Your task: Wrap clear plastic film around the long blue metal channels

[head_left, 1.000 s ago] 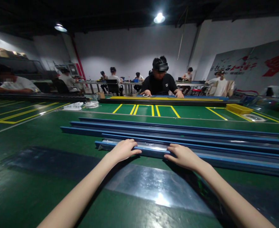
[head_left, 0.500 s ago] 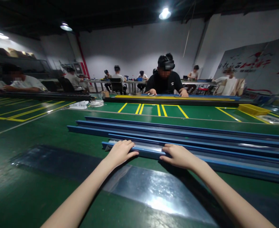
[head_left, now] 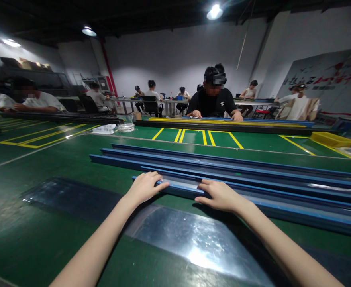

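Blue channel (head_left: 181,191) | left hand (head_left: 145,186), right hand (head_left: 220,195): palms down, apart | fingers pinching its near edge

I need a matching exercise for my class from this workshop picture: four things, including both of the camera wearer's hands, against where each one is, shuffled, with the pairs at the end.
Things
1. Left hand
2. Clear sheet
3. Right hand
4. Yellow tray

Places
A. Toward the picture's right edge, beyond the near blue channel
B. On the near blue channel, by its left end
C. On the near blue channel, farther from its left end
D. Flat on the green tabletop, partly under the forearms

Pairs: 1-B, 2-D, 3-C, 4-A
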Available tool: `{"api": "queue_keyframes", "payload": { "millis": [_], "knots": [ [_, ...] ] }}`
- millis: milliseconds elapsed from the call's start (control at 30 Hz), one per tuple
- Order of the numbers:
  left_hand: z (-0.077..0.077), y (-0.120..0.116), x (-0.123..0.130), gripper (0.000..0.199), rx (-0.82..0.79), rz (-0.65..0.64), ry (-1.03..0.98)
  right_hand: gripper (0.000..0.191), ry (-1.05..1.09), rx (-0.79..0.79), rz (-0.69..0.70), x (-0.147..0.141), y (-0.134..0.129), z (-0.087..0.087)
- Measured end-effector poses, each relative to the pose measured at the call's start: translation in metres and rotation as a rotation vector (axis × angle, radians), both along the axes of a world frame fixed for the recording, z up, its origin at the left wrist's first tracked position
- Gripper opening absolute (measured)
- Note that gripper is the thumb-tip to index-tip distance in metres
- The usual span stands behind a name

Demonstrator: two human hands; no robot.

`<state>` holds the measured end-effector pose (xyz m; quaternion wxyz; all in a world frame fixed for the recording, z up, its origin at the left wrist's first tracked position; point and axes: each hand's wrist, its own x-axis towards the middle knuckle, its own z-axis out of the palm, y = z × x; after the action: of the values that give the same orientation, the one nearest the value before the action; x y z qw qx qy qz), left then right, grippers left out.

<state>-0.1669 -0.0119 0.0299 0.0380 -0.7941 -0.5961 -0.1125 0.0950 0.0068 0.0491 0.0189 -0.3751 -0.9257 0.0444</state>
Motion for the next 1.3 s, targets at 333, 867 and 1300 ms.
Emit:
{"api": "queue_keyframes", "payload": {
  "millis": [333, 867, 1300],
  "knots": [
    [-0.002, -0.002, 0.003, 0.040, 0.011, 0.003, 0.039, 0.029, 0.030, 0.038, -0.014, 0.000, -0.002, -0.007],
    [0.002, 0.001, -0.010, 0.044, 0.018, 0.056, 0.087, 0.027, 0.031, 0.101, -0.021, 0.000, -0.004, -0.010],
    [0.003, 0.002, -0.017, 0.051, -0.030, 0.122, 0.095, 0.031, 0.099, 0.070, -0.019, 0.003, -0.003, -0.011]
  ]
}}
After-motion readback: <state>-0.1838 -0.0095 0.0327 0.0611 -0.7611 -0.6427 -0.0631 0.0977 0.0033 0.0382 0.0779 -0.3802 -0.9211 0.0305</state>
